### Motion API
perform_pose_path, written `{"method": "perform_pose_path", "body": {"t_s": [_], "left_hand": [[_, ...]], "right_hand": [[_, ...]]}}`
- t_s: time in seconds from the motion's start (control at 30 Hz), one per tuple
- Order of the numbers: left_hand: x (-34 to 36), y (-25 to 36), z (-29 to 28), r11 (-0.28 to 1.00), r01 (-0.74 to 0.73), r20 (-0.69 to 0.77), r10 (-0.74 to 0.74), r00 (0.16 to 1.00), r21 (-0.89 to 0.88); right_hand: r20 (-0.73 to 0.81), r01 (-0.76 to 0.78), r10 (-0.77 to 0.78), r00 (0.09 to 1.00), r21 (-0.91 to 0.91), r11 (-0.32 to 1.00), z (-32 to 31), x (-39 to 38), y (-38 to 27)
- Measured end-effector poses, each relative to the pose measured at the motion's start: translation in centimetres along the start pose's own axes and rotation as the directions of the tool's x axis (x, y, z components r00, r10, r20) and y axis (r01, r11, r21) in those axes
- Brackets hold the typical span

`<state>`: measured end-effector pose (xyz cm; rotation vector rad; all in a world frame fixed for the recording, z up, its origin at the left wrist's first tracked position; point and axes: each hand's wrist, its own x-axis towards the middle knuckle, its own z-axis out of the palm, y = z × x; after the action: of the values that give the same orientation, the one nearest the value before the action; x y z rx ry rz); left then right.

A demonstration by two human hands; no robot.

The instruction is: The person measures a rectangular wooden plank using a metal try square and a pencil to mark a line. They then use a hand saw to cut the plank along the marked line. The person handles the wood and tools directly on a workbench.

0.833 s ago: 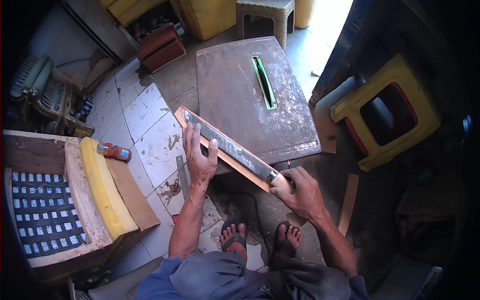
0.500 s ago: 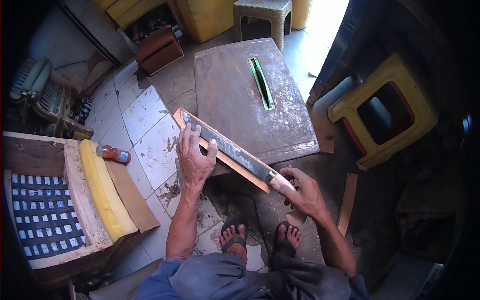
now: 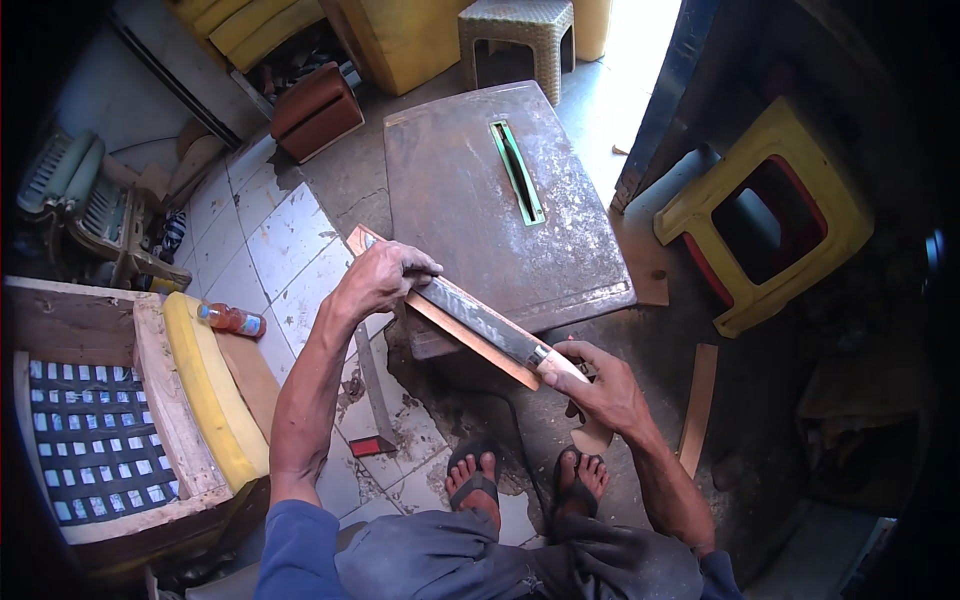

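Note:
My left hand (image 3: 385, 276) is curled over the far upper part of a long, flat dark blade (image 3: 480, 322), its fingertips pinched on it. My right hand (image 3: 610, 395) grips the blade's pale wooden handle (image 3: 555, 368), low on the right. Beneath the blade lies a reddish wooden strip (image 3: 465, 340), held slanting across the near edge of a worn metal-coloured tabletop (image 3: 440, 170), which has a green-edged slot (image 3: 518, 175). Whether my left fingers also grip the strip is hidden.
A wooden frame with woven straps (image 3: 95, 440), yellow foam (image 3: 210, 390) and bottle (image 3: 235, 318) is at left. A yellow stool (image 3: 800, 230) lies tipped at right. A woven stool (image 3: 515, 25) and brown box (image 3: 315, 112) stand behind. A loose strip (image 3: 698, 400) lies near my feet.
My left hand has turned from lying with fingers extended along the blade to curling over it from above, and my left forearm has swung leftward. My right hand has stayed at the handle.

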<state>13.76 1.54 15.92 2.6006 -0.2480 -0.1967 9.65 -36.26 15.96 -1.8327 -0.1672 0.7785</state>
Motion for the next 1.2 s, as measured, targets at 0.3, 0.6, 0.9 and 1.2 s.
{"method": "perform_pose_path", "body": {"t_s": [0.3, 0.6, 0.9, 1.2], "left_hand": [[-0.5, 0.2, -0.1, 0.997, -0.050, -0.031, 0.048, 0.998, -0.062], [-0.2, -0.1, -0.2, 0.995, -0.058, -0.007, 0.058, 0.998, -0.084], [-0.4, 0.0, -0.1, 0.989, -0.039, -0.014, 0.037, 0.999, -0.141], [0.0, 0.6, -0.3, 0.983, -0.076, 0.008, 0.078, 0.997, -0.164]], "right_hand": [[-0.011, -0.007, 0.007, 1.000, -0.017, 1.000, 0.5, -0.8, -0.7], [-0.012, -0.010, 0.010, 1.000, -0.016, 1.000, 0.8, -1.4, -0.6], [0.008, -0.036, 0.035, 0.999, 0.076, 0.996, 1.3, -1.8, 0.3], [0.145, -0.110, 0.010, 0.989, 0.703, 0.702, 3.7, 0.1, 11.2]]}}
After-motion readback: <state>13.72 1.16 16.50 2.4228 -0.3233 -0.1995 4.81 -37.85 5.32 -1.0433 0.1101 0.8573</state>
